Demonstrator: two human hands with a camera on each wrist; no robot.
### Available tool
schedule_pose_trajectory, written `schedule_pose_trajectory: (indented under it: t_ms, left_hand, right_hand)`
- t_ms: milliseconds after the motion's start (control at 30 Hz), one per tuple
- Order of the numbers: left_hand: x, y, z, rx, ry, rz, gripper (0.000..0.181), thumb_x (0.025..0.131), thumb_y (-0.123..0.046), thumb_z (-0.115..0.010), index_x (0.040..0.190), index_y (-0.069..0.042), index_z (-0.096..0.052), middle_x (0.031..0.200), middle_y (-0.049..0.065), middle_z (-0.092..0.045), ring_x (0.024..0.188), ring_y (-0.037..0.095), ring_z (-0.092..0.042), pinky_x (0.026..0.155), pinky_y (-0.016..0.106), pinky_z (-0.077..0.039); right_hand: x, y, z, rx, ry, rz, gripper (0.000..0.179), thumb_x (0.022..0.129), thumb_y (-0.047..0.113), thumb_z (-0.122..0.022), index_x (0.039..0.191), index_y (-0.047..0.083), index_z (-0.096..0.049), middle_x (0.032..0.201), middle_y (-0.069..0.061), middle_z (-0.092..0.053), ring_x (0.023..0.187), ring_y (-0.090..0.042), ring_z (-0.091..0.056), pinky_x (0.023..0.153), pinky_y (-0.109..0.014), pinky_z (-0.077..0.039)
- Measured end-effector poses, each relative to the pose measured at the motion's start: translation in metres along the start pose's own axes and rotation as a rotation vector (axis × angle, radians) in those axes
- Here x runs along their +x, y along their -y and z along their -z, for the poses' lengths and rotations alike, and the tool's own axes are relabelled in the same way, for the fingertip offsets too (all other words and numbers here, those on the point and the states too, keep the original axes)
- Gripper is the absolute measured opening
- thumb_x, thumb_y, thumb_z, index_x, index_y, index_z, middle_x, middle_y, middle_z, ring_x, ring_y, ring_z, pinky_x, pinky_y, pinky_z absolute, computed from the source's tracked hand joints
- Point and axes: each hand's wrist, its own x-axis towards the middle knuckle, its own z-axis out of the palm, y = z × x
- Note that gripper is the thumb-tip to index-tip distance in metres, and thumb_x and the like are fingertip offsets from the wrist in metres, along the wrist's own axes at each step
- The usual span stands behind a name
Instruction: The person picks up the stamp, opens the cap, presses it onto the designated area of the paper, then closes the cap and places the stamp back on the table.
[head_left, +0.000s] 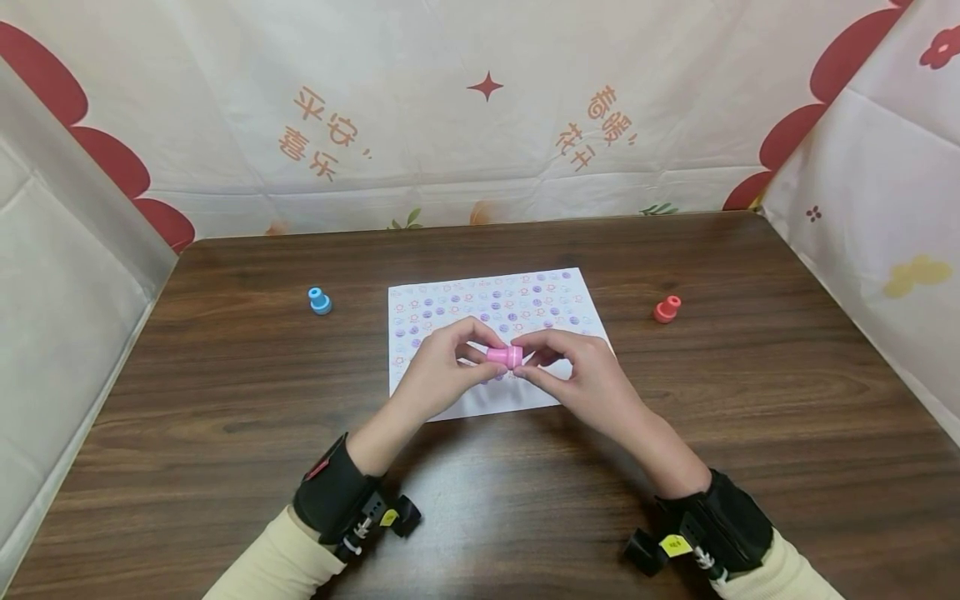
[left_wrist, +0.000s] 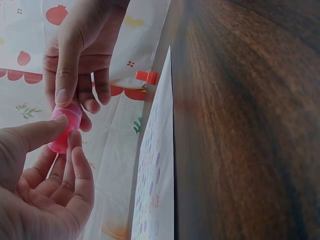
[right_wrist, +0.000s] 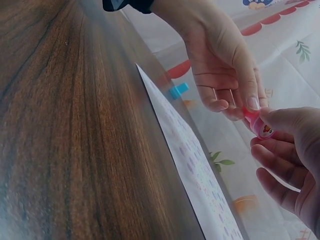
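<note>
A pink toy stamp (head_left: 505, 357) is held level in the air above the sheet of paper (head_left: 480, 408). My left hand (head_left: 442, 367) pinches its narrow handle end between thumb and fingers. From the other side my right hand (head_left: 592, 375) grips the wider end by thumb and fingertips. A small picture shows on that wide end of the stamp (right_wrist: 265, 131) in the right wrist view. Rows of small purple, red and blue prints cover much of the paper; both hands hide part of it.
A blue stamp (head_left: 319, 301) stands on the brown table (head_left: 247, 400) left of the paper. To the paper's right is a red stamp (head_left: 667, 309). A white patterned cloth (head_left: 450, 150) hangs behind the table and along its sides.
</note>
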Motion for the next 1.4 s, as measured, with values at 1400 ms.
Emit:
schedule_pose_trajectory:
  t_ms: [1400]
  left_hand:
    - [-0.0022, 0.001, -0.0043, 0.039, 0.027, -0.002, 0.02, 0.087, -0.009, -0.076, 0.104, -0.008, -0.067, 0.107, 0.007, -0.071, 0.087, 0.016, -0.07, 0.076, 0.026, -0.058]
  right_hand:
    - [0.0013, -0.0008, -0.0052, -0.058, 0.037, 0.032, 0.033, 0.084, 0.024, -0.081, 0.114, 0.016, -0.072, 0.104, 0.006, -0.076, 0.088, -0.006, -0.068, 0.081, -0.032, -0.058]
